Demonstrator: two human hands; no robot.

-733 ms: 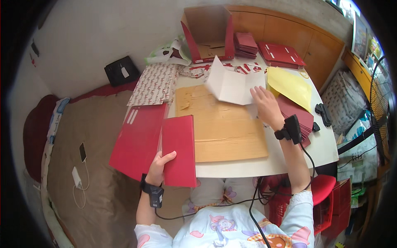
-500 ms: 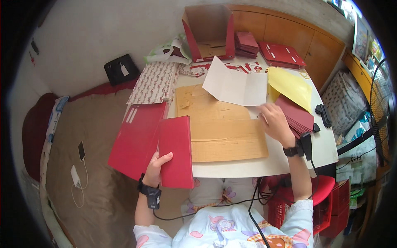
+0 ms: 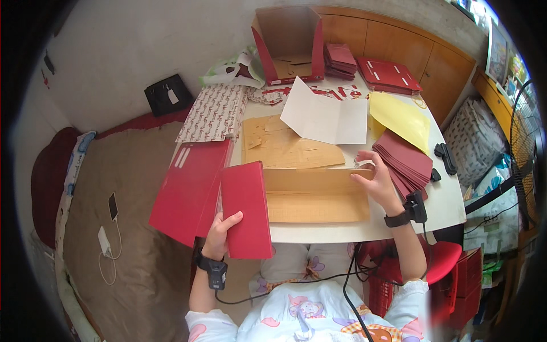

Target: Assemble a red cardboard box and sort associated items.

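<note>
My left hand (image 3: 219, 233) grips a narrow red folded card panel (image 3: 246, 208), its thumb lying across the front face. The panel is held upright at the table's near edge, overlapping a larger red sheet (image 3: 185, 191). My right hand (image 3: 376, 179) is at the right end of a brown cardboard piece (image 3: 319, 208), fingers curved and apart from the thumb. A long flap (image 3: 313, 179) of that cardboard stands raised along its far side, and the right thumb is against or just before it. Beyond it lies more brown cardboard (image 3: 285, 148) with torn patches.
A creased white sheet (image 3: 330, 119) and a yellow sheet (image 3: 401, 119) lie farther back. Dark red cards (image 3: 404, 159) fan out at right. Patterned sheets (image 3: 213, 114), an open red box (image 3: 288, 51) and red stacks (image 3: 390, 74) stand around. A fan (image 3: 521, 154) is at far right.
The cardboard's flap has come up from lying flat. My right hand has moved slightly nearer and its fingers have spread. The red panel in my left hand has shifted a little right.
</note>
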